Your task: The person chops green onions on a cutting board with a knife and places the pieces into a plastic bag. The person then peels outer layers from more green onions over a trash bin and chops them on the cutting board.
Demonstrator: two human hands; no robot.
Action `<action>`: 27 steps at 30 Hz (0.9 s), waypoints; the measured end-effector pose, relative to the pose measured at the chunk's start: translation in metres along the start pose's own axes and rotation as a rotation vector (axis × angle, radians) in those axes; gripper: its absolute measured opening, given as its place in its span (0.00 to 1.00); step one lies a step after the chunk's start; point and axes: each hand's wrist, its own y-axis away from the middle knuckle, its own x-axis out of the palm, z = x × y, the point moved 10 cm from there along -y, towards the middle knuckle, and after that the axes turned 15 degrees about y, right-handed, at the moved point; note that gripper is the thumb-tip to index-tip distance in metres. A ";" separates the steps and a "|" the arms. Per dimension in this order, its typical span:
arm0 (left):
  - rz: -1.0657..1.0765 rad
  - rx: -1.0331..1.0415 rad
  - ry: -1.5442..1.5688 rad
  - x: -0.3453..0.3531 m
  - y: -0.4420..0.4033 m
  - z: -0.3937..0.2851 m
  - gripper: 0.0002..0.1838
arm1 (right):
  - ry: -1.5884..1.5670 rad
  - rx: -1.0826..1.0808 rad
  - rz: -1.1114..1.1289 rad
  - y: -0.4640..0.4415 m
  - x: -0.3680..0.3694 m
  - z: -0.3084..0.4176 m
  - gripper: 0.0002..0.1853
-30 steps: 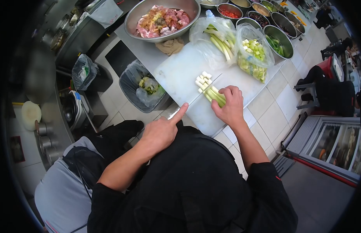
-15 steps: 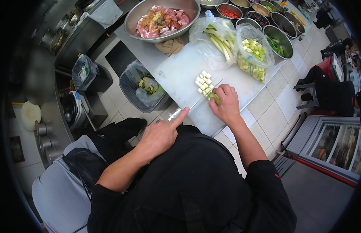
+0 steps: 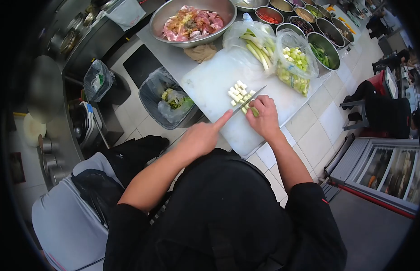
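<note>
My left hand [image 3: 201,140] is closed round a kitchen knife, its index finger stretched along the top of the blade [image 3: 251,98]. The handle is hidden under my palm. Opposite it, my right hand [image 3: 265,119] grips green leek stalks [image 3: 254,111] with bent fingers, close beside the blade. Short white leek pieces [image 3: 237,91] lie in a small group on the far side of the knife. All of this rests on a white cutting board [image 3: 205,83].
Beyond the board stand a bag of whole leeks [image 3: 259,50], a bag of chopped leeks [image 3: 294,74] and a large bowl of seasoned meat [image 3: 192,25]. Several metal pots [image 3: 325,49] line the back right. A lined bin [image 3: 162,99] is at the left; a person [image 3: 74,212] bends nearby.
My left hand has moved forward and right with the knife, so the blade now reaches further across the leek. My right hand stays on the stalks.
</note>
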 end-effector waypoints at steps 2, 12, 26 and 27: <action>-0.005 -0.014 -0.036 -0.006 -0.011 0.001 0.43 | -0.011 0.012 0.034 -0.001 -0.001 -0.004 0.13; 0.050 -0.048 -0.006 0.016 0.033 -0.003 0.44 | -0.031 0.026 0.028 0.015 -0.001 -0.008 0.15; 0.071 -0.084 0.019 0.022 0.031 -0.013 0.42 | -0.032 -0.024 0.001 0.020 -0.011 -0.014 0.16; 0.063 -0.074 0.018 0.031 0.024 -0.012 0.42 | -0.042 -0.019 0.009 0.025 -0.009 -0.013 0.16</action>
